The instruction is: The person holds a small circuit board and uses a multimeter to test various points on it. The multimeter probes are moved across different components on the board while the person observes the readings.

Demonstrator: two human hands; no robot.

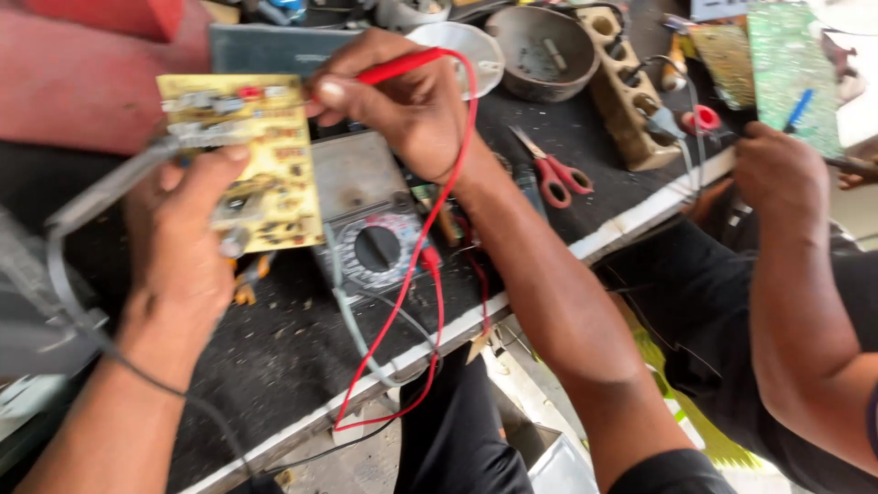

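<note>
My left hand (183, 242) holds a yellow circuit board (251, 151) upright, thumb along its left edge, with a grey cable (101, 187) running past the same hand. My right hand (402, 105) grips a red test probe (402, 64) and points its tip at the board's top right corner. The probe's red lead (430, 265) loops down over the bench edge. A grey multimeter (370, 224) with a round dial lies on the bench below both hands.
Red-handled scissors (549, 174), a metal bowl (544, 50), a white lid (462, 46) and a beige socket block (626, 96) lie on the black bench (274, 357). A co-worker's hand (777, 174) at right holds a tool beside a green circuit board (791, 69).
</note>
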